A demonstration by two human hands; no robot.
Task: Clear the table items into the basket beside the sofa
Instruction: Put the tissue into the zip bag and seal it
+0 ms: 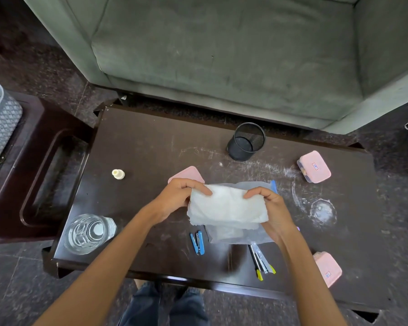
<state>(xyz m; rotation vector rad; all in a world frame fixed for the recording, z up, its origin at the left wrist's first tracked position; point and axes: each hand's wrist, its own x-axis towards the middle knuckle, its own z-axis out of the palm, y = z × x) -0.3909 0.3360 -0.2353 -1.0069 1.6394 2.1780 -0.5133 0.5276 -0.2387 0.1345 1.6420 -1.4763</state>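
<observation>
Over the middle of the dark table (151, 142) both hands hold up a crumpled white tissue (226, 208). My left hand (177, 198) pinches its left edge and my right hand (272, 210) pinches its right edge. Under the tissue lies a clear zip bag (236, 236) with a blue strip. A pink lid (186, 175) shows just behind my left hand. The grey patterned basket (0, 123) stands at the far left edge of the view, on a dark side stand beside the green sofa (222, 55).
On the table: a black mesh pen cup (246, 141), two pink lidded boxes (313, 167) (327, 269), a blue stapler (197, 242), pens (260, 262), a small cream cap (118, 174) and a glass jar (87, 232) at the front left corner.
</observation>
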